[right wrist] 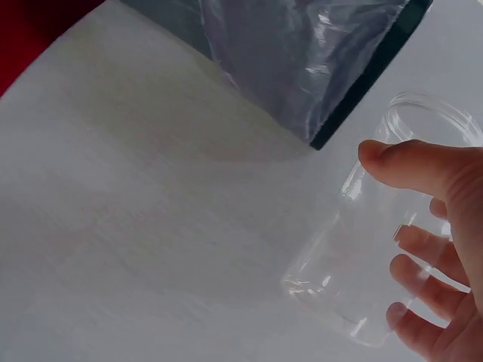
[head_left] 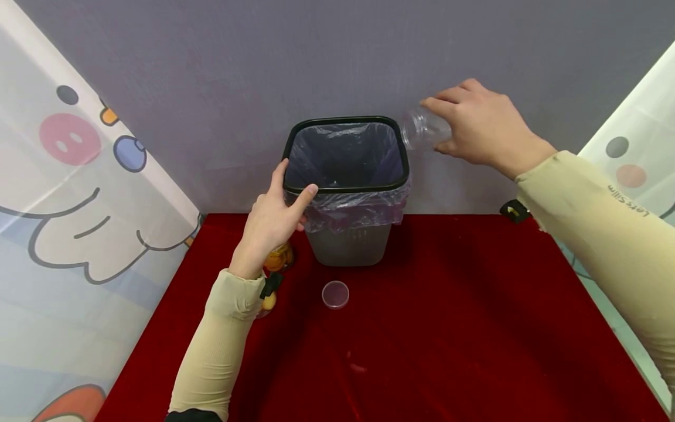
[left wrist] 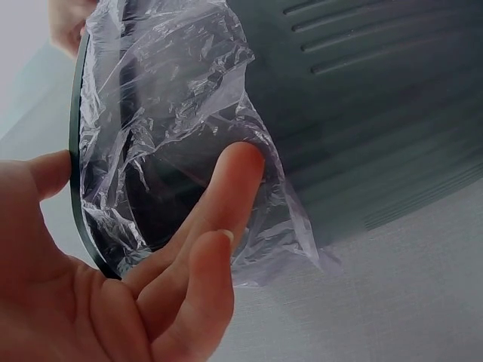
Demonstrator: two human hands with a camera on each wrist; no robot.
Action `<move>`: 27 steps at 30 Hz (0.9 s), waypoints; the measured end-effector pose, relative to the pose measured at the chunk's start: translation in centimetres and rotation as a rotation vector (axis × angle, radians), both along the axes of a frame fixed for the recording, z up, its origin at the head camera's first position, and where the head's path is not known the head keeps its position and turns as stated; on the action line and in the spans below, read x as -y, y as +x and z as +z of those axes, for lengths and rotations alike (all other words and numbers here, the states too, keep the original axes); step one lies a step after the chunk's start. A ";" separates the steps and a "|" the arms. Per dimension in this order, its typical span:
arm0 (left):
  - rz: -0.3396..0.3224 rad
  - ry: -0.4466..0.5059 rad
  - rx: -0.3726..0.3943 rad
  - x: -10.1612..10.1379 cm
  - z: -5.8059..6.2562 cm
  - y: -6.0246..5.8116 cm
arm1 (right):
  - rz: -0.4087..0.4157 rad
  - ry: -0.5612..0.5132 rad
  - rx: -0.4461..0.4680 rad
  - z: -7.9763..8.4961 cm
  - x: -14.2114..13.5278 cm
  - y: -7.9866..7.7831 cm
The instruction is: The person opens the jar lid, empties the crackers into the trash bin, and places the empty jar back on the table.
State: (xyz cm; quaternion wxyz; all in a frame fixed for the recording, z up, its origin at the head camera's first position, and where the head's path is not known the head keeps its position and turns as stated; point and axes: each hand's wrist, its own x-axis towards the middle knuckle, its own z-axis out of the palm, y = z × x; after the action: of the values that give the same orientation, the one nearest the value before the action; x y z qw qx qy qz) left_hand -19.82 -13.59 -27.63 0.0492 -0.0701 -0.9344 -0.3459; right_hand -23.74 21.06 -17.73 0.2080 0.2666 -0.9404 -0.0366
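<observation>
Over on the far left I've got a pale panel (head_left: pixel 68 193) printed with cartoon shapes, and beside it a cream sleeve (head_left: pixel 224 346) runs up to the left hand (head_left: pixel 270 220). Half tucked behind that wrist, on the red cloth (head_left: pixel 464 305), sit an orange-filled container (head_left: pixel 279 258) and something pale yellow (head_left: pixel 269 301), both too covered for me to name. The left hand has hold of the near left corner of the bin (head_left: pixel 348 249), thumb and forefinger spread wide at the rim, other fingers bent outside; my left wrist view puts a fingertip against the crinkled clear liner (left wrist: pixel 181 68). And the bin stands upright by the grey wall (head_left: pixel 211 88), liner folded over its dark rim. Just in front of it, flat on the cloth, I see a clear round disc (head_left: pixel 335 294). Across to the right, up off the cloth, comes the clear jar (head_left: pixel 422 130), tilted beside the bin's right edge, threaded mouth toward it, a gap between them in my right wrist view. The right hand (head_left: pixel 477 129) grips it, thumb one side, fingers the other, parted about a jar's width. Farthest right, I have another cartoon panel (head_left: pixel 643 140).
</observation>
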 end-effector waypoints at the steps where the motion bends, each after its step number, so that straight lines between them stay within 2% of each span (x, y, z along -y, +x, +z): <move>1: 0.000 -0.001 0.001 0.0 0.0 0.0 | -0.013 -0.015 0.015 -0.3 -0.3 0.1; 7: 0.008 -0.003 0.006 0.0 0.1 0.1 | -0.076 -0.116 0.076 -2.3 -1.7 0.1; 13: 0.013 -0.005 0.009 0.0 0.2 0.2 | -0.089 -0.241 0.122 -5.4 -3.1 -0.4; 19: 0.012 -0.003 0.006 -0.1 0.2 0.2 | -0.143 -0.368 0.199 -9.6 -4.2 -0.6; 27: -0.004 -0.010 0.017 -0.3 0.2 0.2 | -0.231 -0.600 0.272 -16.3 -5.0 -0.1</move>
State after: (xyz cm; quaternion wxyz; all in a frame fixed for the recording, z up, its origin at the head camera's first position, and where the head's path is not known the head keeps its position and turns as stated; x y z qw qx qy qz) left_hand -19.58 -13.28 -27.44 0.0400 -0.0693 -0.9363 -0.3420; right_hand -23.88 26.07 -34.02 0.1441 0.0880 -0.9523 0.2541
